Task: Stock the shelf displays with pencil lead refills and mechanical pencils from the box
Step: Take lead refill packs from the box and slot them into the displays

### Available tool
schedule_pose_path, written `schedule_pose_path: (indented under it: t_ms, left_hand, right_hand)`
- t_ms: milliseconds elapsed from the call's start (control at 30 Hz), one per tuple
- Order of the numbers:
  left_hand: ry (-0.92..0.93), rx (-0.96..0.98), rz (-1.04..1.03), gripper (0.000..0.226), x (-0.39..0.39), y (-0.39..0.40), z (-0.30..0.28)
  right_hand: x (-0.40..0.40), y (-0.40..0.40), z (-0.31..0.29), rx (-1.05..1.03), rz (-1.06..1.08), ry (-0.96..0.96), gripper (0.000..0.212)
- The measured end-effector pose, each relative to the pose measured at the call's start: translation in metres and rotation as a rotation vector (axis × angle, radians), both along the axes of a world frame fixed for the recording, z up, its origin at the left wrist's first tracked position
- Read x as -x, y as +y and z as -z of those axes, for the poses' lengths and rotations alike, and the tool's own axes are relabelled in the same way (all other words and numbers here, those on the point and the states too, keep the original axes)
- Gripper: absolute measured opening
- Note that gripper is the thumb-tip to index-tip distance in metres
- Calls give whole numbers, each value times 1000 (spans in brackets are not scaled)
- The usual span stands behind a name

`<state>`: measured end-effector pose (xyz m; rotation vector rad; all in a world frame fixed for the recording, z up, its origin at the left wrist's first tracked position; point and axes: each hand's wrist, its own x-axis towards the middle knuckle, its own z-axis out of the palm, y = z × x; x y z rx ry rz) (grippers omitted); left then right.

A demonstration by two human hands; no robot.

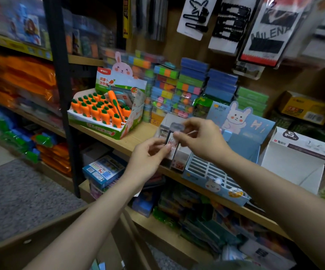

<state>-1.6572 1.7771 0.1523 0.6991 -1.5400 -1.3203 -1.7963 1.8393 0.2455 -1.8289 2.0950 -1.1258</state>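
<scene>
Lead refill packs [170, 142] pinched between left hand [148, 154] and right hand [200, 137]; best lowered squarely into the white display box [181, 156]; no forcing.

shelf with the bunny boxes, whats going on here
A person is stocking a stationery shelf. Both hands are over a small white display box between the carrot display and the blue bunny display. The right hand pinches a small grey pack; the left hand pinches another small pack. A cardboard box is open below.
</scene>
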Motion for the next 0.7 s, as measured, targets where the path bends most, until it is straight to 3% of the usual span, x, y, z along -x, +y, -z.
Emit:
schedule_pose_path:
  t_ms: [167, 433, 700]
  left_hand:
    - [-126, 98, -308, 36, -15, -26, 5]
    - [-190, -36, -172, 58, -9, -37, 9]
    - [-181, -45, -116, 46, 1, -34, 14]
  right_hand:
    - [10, -19, -23, 221, 101, 58, 20]
    - [9, -50, -3, 189, 80, 107, 18]
    - [18, -75, 13, 173, 144, 206, 23]
